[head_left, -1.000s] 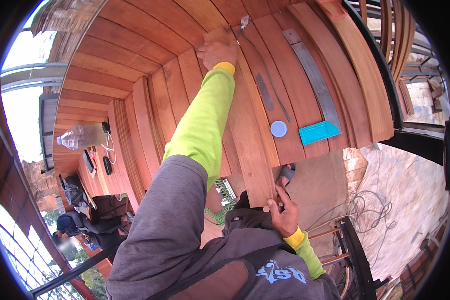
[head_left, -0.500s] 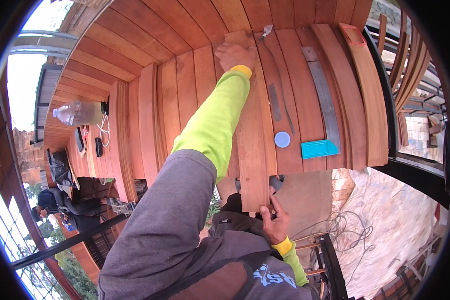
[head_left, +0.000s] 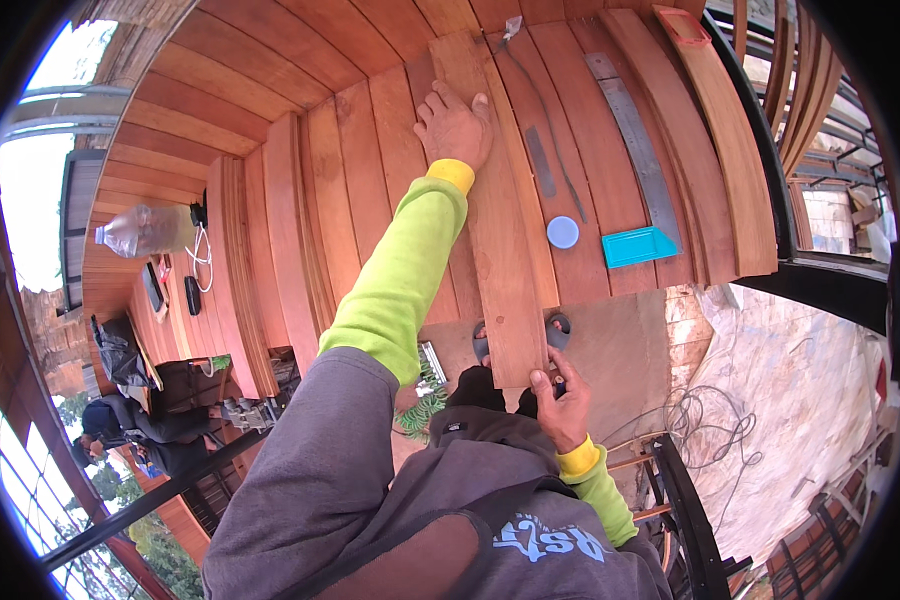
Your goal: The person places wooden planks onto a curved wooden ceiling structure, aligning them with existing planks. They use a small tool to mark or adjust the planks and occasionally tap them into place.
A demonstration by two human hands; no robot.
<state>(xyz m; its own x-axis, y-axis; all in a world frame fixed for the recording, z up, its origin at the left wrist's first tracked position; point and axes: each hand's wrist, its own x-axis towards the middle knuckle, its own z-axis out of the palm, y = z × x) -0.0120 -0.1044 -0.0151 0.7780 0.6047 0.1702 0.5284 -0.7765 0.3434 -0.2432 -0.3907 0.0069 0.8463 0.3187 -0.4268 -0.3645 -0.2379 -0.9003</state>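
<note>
Plank (head_left: 500, 210) slid nearer along the tabletop (head_left: 370, 150).
Left hand (head_left: 455, 128) pressed flat, grip apart; right hand (head_left: 560, 405) clamped on plank's near end, beside blue disc (head_left: 562, 232).

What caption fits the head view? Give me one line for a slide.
Left hand flat on a wooden plank, right hand gripping its near end, above a bench of boards.

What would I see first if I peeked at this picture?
A long reddish wooden plank lies on a deck of boards. The left hand presses flat on its far part, and the right hand grips its near end. To its right lie a turquoise dustpan-shaped tray and a round blue lid.
</note>
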